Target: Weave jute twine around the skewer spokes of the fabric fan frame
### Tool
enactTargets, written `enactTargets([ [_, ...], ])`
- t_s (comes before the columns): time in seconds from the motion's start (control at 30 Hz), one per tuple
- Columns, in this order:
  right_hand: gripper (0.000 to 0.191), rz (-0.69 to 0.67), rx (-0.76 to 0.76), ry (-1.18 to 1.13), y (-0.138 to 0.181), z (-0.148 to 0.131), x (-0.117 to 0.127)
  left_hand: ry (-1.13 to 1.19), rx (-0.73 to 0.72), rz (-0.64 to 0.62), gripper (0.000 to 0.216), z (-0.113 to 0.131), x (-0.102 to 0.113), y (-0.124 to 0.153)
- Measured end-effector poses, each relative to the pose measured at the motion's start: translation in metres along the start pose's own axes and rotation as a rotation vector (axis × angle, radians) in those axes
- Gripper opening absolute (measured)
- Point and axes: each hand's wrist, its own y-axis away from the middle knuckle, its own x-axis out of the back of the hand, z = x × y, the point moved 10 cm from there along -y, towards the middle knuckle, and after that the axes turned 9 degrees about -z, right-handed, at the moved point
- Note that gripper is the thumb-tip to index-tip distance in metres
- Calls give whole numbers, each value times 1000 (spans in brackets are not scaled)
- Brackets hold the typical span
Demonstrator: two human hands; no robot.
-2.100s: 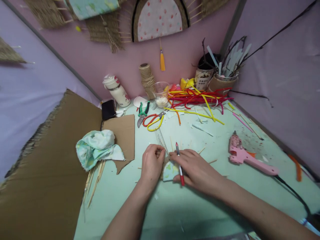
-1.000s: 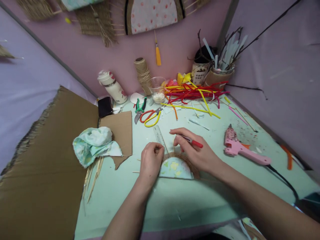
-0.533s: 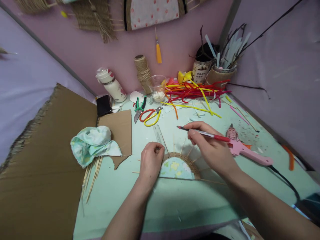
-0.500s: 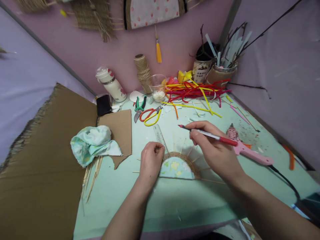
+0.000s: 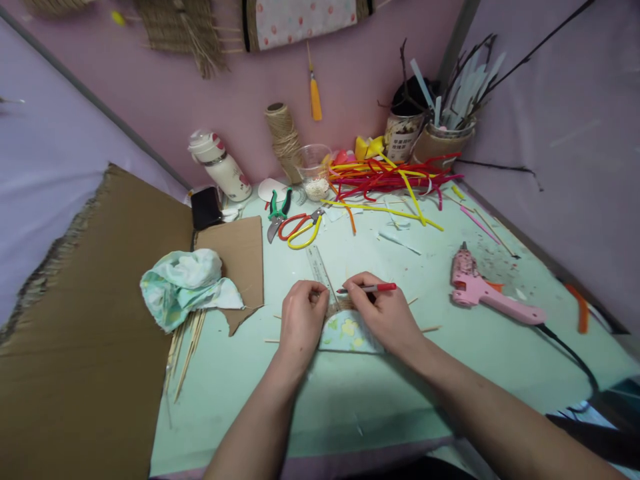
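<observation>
A clear ruler (image 5: 318, 268) slants across the table, its near end at the twine-wrapped rim of a half-round piece with floral cloth (image 5: 345, 331). Thin sticks (image 5: 431, 329) stick out around that piece. My left hand (image 5: 303, 327) is closed at the ruler's near end, thumb and finger pinched at its edge; the fingertips are partly hidden. In my right hand (image 5: 387, 317), closed above the cloth piece, is a red marker (image 5: 383, 288). Its tip points left, right beside the ruler. My right hand covers the right part of the half-round piece.
A pink glue gun (image 5: 493, 300) with a cord lies at right. Behind are scissors (image 5: 305, 230), green-handled pruners (image 5: 279, 213), pipe cleaners (image 5: 385, 179), a cup of small white bits (image 5: 316, 180), twine (image 5: 284, 140) and a bottle (image 5: 220, 167). Crumpled cloth (image 5: 183, 287) rests on cardboard (image 5: 247, 250) at left.
My right hand has moved left and down with the marker, bringing its tip from the air to beside the ruler. My left hand stays in place.
</observation>
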Motion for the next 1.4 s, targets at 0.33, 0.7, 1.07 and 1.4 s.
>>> enactTargets([
  [0.33, 13, 41, -41, 7, -2, 4, 5, -2, -11, 13, 9, 1, 1, 0],
  [0.7, 14, 61, -11, 15, -1, 5, 6, -11, 4, -3, 10, 1, 0, -1],
  [1.07, 21, 256, 26, -111, 10, -2, 32, -14, 19, -5, 11, -1, 0, 0],
  [1.4, 19, 340, 79, -126, 18, -8, 44, 47, 2, 13, 9, 0, 2, 1],
])
